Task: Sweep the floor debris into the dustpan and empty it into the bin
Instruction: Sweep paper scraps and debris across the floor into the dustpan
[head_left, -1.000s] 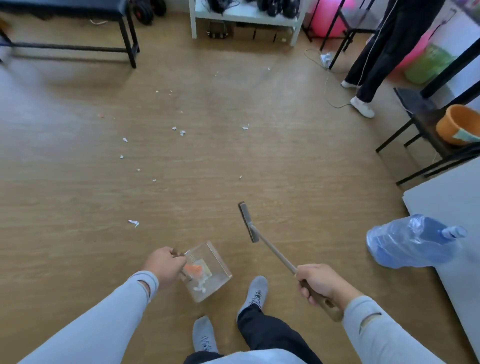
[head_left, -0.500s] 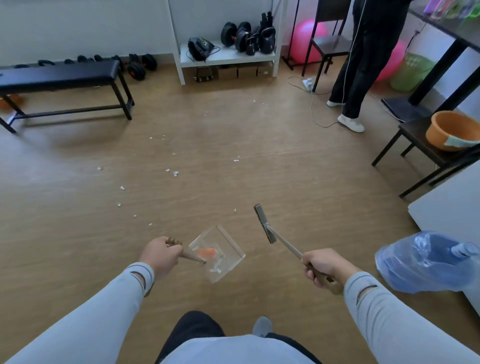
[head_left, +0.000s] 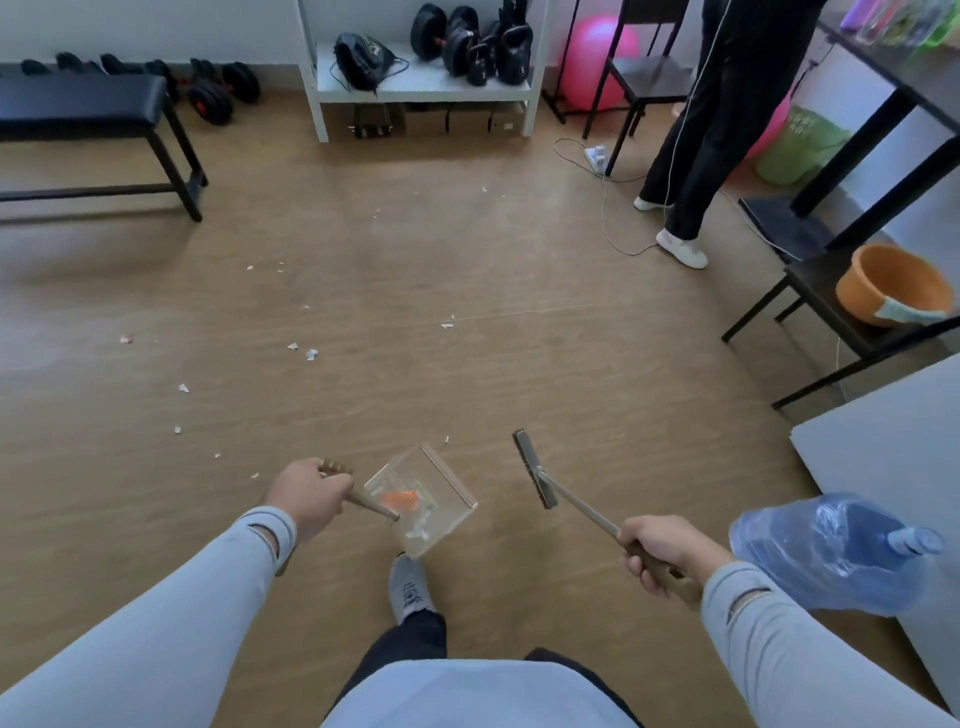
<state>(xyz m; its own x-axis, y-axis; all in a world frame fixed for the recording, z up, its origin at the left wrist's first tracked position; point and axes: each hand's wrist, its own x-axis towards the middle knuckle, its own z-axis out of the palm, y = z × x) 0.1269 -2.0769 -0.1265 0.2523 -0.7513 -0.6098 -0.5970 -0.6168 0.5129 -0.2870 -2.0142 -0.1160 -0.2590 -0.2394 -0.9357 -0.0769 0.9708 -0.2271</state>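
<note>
Pale grey long sleeves (head_left: 171, 618) slit at the wrists; dark trousers (head_left: 410, 639); a grey sock (head_left: 408, 587)

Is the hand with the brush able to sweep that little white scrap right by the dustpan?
Probably yes. The right hand holds the brush over bare floor, with nothing between it and the scrap beside the dustpan.

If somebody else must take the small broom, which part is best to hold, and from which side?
Probably the thin metal shaft of the broom, between its head and the right hand, which already grips the brown handle at the near end. Come from the open floor side to its left; the water bottle crowds the right.
</note>
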